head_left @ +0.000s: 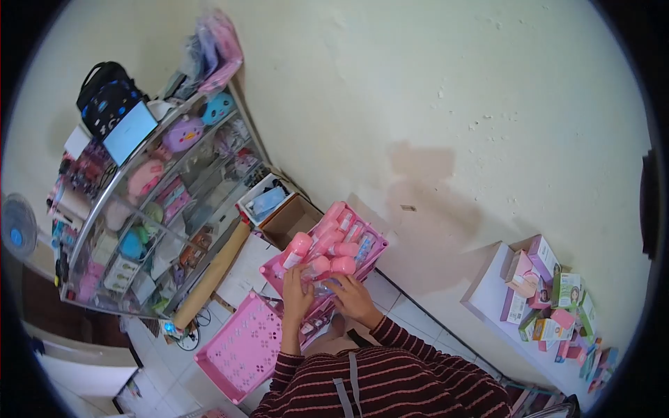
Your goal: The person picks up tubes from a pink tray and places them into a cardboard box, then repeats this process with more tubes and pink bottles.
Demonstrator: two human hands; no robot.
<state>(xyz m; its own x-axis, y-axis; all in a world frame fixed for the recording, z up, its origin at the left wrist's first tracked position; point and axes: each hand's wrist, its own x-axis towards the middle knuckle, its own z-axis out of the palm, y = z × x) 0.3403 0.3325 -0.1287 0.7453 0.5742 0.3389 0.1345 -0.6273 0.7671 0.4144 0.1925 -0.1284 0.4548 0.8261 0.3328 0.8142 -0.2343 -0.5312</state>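
Pink-capped bottles (325, 242) lie piled in a pink plastic basket (377, 252) in front of me. My left hand (297, 296) is at the near side of the pile, its fingers closed round the clear body of a pink-capped bottle (318, 265). Beside it, my right hand (354, 299) has its fingers bent over the lower part of another bottle with a pink cap (342, 265). Part of each grip is hidden behind the fingers. To the left, an upturned or empty-looking pink basket (240, 341) with a flower-shaped hole pattern sits on the floor.
A glass display cabinet (171, 209) full of toys and goods stands at the left. An open cardboard box (293, 217) and a long brown roll (212, 275) lie near the basket. At the right, a white shelf (488, 282) carries several small product boxes (568, 289).
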